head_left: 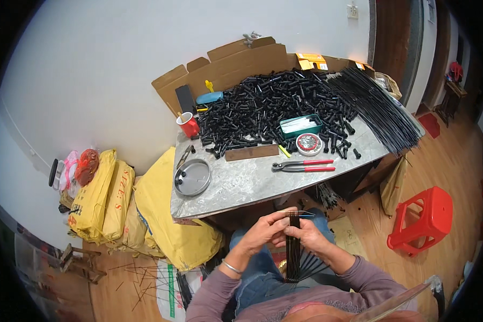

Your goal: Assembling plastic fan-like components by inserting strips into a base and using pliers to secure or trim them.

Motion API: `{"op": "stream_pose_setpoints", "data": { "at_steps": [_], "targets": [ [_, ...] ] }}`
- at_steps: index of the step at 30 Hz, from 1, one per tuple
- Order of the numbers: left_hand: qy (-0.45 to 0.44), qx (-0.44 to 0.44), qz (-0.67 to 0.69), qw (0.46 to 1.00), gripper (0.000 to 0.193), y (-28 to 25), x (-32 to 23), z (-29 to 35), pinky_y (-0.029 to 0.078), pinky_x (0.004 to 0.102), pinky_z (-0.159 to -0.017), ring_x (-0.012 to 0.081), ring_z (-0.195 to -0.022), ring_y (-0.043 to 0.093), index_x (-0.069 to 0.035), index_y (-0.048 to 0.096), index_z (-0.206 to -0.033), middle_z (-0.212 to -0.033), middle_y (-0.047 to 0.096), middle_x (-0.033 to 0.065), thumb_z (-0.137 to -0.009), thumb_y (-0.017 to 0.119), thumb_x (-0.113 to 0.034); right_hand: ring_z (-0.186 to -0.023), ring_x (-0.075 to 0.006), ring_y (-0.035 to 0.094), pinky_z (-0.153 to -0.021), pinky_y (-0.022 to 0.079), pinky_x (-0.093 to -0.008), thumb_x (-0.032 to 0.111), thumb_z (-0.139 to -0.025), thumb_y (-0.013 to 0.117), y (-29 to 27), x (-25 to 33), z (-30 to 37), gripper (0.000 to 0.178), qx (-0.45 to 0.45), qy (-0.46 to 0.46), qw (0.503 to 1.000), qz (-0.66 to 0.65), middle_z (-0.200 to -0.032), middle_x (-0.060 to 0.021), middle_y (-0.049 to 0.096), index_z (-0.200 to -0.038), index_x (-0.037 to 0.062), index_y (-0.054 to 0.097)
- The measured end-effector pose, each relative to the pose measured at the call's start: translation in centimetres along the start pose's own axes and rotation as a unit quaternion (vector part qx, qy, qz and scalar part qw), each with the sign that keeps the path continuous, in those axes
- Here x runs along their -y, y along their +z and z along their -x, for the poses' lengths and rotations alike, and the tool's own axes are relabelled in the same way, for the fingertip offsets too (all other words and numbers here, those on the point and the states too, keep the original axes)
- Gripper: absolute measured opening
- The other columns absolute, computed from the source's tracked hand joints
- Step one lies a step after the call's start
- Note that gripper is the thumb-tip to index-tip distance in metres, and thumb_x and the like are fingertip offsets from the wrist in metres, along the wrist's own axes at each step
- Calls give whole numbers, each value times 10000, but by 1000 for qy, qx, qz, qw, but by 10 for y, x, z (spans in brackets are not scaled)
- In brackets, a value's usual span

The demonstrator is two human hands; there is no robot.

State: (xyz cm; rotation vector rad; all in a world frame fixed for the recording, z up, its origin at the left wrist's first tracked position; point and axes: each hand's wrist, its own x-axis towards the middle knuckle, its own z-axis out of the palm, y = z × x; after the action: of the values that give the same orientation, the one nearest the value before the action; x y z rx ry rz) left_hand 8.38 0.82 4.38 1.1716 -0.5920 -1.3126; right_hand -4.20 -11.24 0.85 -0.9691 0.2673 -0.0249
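In front of my lap, below the table's near edge, both hands meet at the top of a bundle of thin black rods (pixel 293 260). My right hand (pixel 312 237) is closed round the bundle, its thumb lying across the front. From the left, my left hand (pixel 268 232) pinches at the upper end of the same rods, fingers bent. A thin pale wire-like piece (pixel 305 214) sticks out above the fingertips; its other end is hidden. The rods hang down over my lap, some fanning out to the right.
On the grey table (pixel 231 182) lie a heap of black bolt-like parts (pixel 268 96), long black rods (pixel 381 110), red-handled pincers (pixel 306 166), a round metal dish (pixel 192 177) and a red mug (pixel 188 125). Yellow sacks (pixel 169 209) stand left, a red stool (pixel 424 219) right.
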Motion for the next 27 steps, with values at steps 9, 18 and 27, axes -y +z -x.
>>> {"op": "stream_pose_setpoints", "data": {
  "at_steps": [9, 18, 27],
  "targets": [
    [41, -117, -204, 971, 340, -152, -118, -93, 514, 243, -557, 124, -678, 621, -8, 595, -1155, -932, 654, 83, -916, 590, -251, -895, -312, 663, -801, 564, -393, 66, -935, 481, -7, 4, -23, 271, -25, 69, 995, -71, -1008, -239, 630, -1155, -93, 497],
    [217, -509, -590, 588, 186, -294, -216, -244, 536, 393, -696, 294, -760, 688, -48, 731, -860, -772, 699, 150, -769, 660, -194, -908, -321, 663, -810, 558, -400, 66, -948, 464, -40, 18, -50, 253, -64, 116, 987, -88, -1000, -247, 637, -1132, -100, 513],
    [-66, -454, -688, 563, 308, -295, -238, -297, 492, 434, -890, 341, -1052, 613, -90, 672, -1081, -1141, 632, 189, -801, 566, -164, -926, -319, 659, -844, 541, -413, 28, -944, 439, -58, 16, -72, 228, -61, 112, 985, -119, -1004, -236, 646, -1109, -88, 546]
  ]
}}
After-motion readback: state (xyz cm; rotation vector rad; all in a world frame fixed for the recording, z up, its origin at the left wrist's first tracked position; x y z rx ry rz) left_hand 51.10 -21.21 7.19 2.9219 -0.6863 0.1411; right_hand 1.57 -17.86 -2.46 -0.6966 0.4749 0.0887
